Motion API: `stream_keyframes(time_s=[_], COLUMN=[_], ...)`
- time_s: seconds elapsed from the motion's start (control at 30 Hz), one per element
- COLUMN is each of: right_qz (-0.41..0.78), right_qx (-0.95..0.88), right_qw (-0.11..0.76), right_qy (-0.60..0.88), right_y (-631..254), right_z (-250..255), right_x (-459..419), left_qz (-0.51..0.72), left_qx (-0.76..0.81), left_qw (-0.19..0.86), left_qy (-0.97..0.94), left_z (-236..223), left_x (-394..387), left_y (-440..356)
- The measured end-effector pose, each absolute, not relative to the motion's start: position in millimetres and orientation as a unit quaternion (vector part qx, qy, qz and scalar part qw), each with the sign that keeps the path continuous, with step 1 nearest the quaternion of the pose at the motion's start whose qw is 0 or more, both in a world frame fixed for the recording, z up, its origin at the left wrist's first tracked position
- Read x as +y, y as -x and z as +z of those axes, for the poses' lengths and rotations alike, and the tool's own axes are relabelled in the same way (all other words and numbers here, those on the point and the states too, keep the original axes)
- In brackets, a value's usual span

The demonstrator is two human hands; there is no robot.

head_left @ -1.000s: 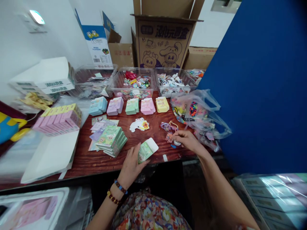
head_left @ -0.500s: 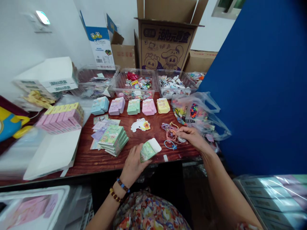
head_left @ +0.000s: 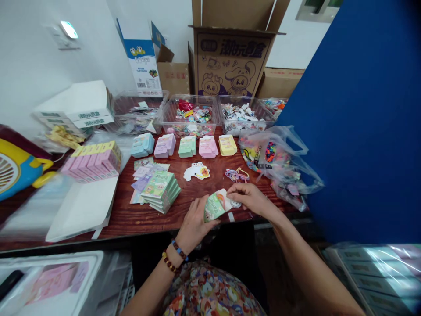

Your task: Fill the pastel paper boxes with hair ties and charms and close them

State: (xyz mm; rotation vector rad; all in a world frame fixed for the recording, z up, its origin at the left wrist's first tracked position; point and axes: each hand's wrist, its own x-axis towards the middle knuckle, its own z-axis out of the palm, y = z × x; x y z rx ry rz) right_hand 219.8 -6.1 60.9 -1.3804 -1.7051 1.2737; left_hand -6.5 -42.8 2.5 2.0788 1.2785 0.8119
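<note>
My left hand (head_left: 196, 224) grips a small green printed paper box (head_left: 216, 205) low over the table's front edge, with the box tilted. My right hand (head_left: 247, 197) curls in from the right, its fingertips against the box's top edge. A small round white disc (head_left: 235, 204) lies just under those fingers. Thin coloured elastic loops (head_left: 237, 175) lie a little beyond the right hand. To the left of the hands stands a stack of matching green boxes (head_left: 160, 191).
The reddish wooden table (head_left: 184, 206) holds rows of pastel flat boxes and loose cards. Clear tubs (head_left: 190, 115) of small printed pieces line the back, beside a plastic bag (head_left: 272, 162). A blue board (head_left: 355, 123) rises at the right, and a cardboard carton (head_left: 232, 61) stands behind.
My right hand has moved left to meet the green box, and the box has tilted. The lower elastic loops no longer show. The view has shifted slightly.
</note>
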Motion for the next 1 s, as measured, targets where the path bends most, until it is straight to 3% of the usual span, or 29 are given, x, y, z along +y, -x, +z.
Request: stream_keyframes(time_s=[0.13,0.33,0.53,0.67,0.83,1.0], right_qz=[0.443,0.358,0.318,0.198,0.131,0.142], right_qx=[-0.651,-0.731,-0.618,-0.483,-0.440,-0.466], right_qw=[0.324,0.280,0.421,0.507,0.459,0.380], right_qy=[0.524,0.509,0.583,0.686,0.760,0.787], right_y=[-215.2,-199.7,-240.7,-318.1,-392.0,-400.5], right_z=[64.7,72.7,64.3,41.0,19.0,5.0], right_x=[-3.5,-3.1,6.3,37.0,88.0,133.1], left_qz=[0.308,0.327,0.352,0.364,0.364,0.350], left_qx=[0.471,0.470,0.488,0.519,0.530,0.526], left_qw=[0.270,0.260,0.253,0.255,0.244,0.216], left_qy=[-0.781,-0.778,-0.758,-0.730,-0.726,-0.744], left_z=[0.4,-2.5,-12.7,-26.8,-43.4,-53.2], left_x=[-42.4,-41.2,-37.0,-34.3,-33.3,-32.9], left_y=[5.1,-0.4,3.9,9.2,10.5,15.1])
